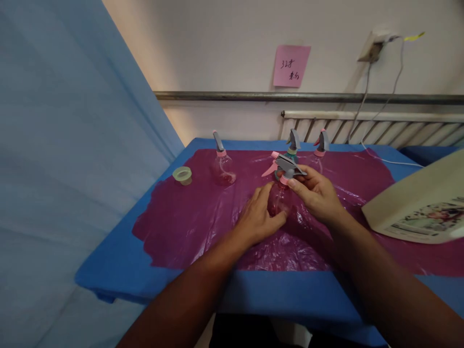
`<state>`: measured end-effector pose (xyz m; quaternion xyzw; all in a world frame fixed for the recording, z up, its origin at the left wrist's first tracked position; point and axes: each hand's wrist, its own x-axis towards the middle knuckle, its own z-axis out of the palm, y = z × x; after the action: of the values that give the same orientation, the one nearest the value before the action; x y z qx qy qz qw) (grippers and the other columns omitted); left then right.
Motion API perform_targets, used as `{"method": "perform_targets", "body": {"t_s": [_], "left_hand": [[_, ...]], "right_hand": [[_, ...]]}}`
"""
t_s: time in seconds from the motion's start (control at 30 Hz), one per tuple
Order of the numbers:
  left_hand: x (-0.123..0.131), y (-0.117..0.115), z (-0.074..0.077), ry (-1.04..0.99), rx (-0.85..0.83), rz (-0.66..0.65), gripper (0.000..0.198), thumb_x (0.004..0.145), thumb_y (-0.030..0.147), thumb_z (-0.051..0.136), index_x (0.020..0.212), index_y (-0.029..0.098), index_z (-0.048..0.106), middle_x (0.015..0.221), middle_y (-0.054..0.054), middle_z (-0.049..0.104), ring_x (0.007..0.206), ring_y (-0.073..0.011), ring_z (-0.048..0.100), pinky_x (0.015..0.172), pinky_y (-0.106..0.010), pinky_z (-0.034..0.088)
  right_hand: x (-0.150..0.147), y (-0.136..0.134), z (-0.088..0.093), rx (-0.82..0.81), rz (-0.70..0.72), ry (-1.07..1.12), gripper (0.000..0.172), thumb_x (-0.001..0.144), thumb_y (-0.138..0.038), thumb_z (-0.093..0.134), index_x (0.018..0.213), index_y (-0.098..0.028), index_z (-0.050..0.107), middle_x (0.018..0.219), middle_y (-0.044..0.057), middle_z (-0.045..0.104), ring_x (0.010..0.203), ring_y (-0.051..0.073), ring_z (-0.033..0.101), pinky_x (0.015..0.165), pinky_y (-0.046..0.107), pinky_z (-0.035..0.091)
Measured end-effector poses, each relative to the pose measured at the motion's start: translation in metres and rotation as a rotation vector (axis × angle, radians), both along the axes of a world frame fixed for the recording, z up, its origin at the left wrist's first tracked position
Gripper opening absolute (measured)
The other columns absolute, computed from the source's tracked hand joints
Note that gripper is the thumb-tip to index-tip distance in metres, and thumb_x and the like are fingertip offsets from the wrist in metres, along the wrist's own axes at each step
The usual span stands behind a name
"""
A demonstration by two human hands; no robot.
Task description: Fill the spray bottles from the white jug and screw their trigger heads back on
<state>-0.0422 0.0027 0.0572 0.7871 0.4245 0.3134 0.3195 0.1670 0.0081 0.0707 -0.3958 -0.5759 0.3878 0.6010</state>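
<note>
A clear spray bottle (278,199) with a pink collar and a grey-and-pink trigger head (286,166) stands on the purple plastic sheet (181,217). My left hand (258,215) is wrapped round its body, thumb in front and fingers behind. My right hand (317,191) grips the collar just below the trigger head, the thumb pressed on its near side. Behind it, a green spray bottle (292,153) is partly hidden. Another clear spray bottle (316,162) with a pink collar stands at the back right, and one more spray bottle (224,169) is to the left.
A small translucent greenish cup (182,175) sits at the left. A large cream jug (416,203) with a printed label fills the right side. The sheet covers a blue table (108,256). A blue curtain (72,121) hangs at left; a white cable (391,162) crosses the back right.
</note>
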Motion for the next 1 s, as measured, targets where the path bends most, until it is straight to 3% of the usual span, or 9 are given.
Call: {"method": "perform_targets", "body": {"t_s": [0.23,0.7,1.0], "left_hand": [[0.000,0.001,0.001,-0.002,-0.012,-0.015,0.075,0.099,0.040,0.083,0.168,0.028,0.054,0.157,-0.015,0.068,0.149,-0.0376,0.067,0.128,-0.059,0.056],[0.000,0.000,0.000,-0.032,-0.015,-0.007,0.088,0.100,0.043,0.084,0.179,0.032,0.046,0.168,-0.015,0.064,0.158,-0.0389,0.063,0.134,-0.062,0.051],[-0.001,-0.001,-0.003,-0.012,0.014,-0.014,0.086,0.101,0.042,0.084,0.178,0.032,0.047,0.157,-0.014,0.067,0.148,-0.0388,0.068,0.129,-0.061,0.055]], "right_hand": [[-0.002,0.000,0.001,-0.030,0.002,0.009,0.054,0.095,-0.063,0.093,0.134,-0.029,0.075,0.128,0.010,0.089,0.127,0.029,0.083,0.116,0.051,0.066],[-0.002,-0.003,-0.002,0.007,0.011,-0.088,0.046,0.101,-0.058,0.089,0.136,-0.031,0.076,0.132,0.008,0.087,0.125,0.026,0.082,0.115,0.047,0.064],[0.006,-0.013,0.015,0.094,-0.067,-0.368,0.039,0.109,-0.050,0.080,0.142,-0.029,0.077,0.137,0.007,0.085,0.131,0.030,0.078,0.122,0.055,0.058]]}}
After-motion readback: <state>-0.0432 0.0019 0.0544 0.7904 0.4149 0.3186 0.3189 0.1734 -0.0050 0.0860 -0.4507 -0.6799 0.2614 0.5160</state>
